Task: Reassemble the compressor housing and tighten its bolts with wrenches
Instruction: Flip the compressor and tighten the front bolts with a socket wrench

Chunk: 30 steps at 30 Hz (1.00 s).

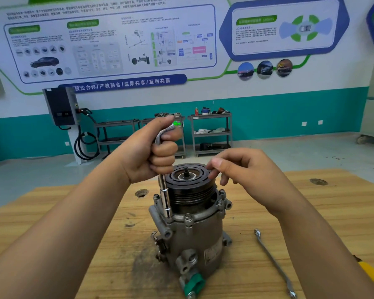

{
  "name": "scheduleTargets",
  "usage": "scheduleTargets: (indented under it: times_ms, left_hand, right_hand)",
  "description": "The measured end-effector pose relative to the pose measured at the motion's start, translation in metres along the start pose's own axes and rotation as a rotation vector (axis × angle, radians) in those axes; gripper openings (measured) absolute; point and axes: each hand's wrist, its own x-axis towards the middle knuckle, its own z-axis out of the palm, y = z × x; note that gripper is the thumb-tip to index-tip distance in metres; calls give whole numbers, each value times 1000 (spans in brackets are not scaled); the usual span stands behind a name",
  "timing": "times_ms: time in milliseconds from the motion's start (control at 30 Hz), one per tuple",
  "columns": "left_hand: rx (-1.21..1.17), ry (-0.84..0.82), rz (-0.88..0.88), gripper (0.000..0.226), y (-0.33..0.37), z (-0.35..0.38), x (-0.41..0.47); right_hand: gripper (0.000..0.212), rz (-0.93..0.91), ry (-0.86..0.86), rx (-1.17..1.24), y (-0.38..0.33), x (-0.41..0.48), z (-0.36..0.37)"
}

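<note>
The compressor (pixel 194 240) is stood upright on the wooden surface (pixel 333 201), low in the middle of the frame. An L-shaped wrench (pixel 165 199) is held upright in the tight grip of the left hand (pixel 151 156), its bottom end set on the housing's left rim. The black pulley (pixel 190 186) is touched by the right hand (pixel 244 169), its grip loose with nothing held. A flat wrench (pixel 272 262) is laid at the lower right.
</note>
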Motion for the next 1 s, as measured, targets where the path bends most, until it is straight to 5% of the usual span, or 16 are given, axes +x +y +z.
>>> scheduleTargets:
  times_ms: [233, 400, 500, 1000]
  left_hand:
    - [119, 182, 34, 44, 7, 9, -7]
    - [-140, 462, 269, 41, 14, 17, -19]
    - [-216, 465, 299, 41, 9, 31, -18]
    - [138, 569, 170, 33, -5, 59, 2]
  right_hand:
    - [17, -13, -27, -11, -3, -1, 5]
    - [17, -40, -33, 11, -5, -1, 4]
    - [17, -39, -52, 3, -5, -1, 9]
    - [14, -80, -113, -299, -4, 3, 45]
